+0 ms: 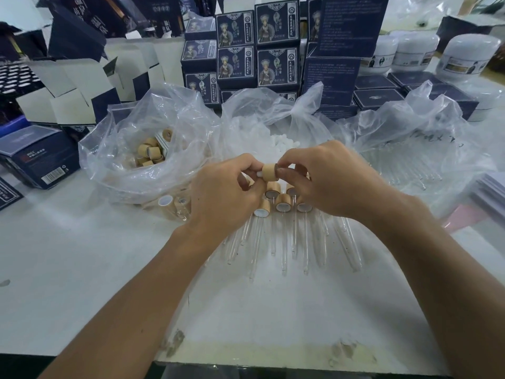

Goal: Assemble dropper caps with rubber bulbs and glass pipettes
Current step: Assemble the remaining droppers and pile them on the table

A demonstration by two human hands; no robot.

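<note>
On the white table [82,269], three clear bags [153,149] sit behind a row of finished droppers [282,222]. Above the row, the left hand [226,195] pinches a white bulb [259,174] at the cap [269,170], which the right hand [325,179] grips.

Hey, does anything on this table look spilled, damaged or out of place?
Nothing looks spilled or broken. The finished droppers lie in a loose fan under the hands, not in a container. The table has worn, grimy patches along its near edge.
</note>
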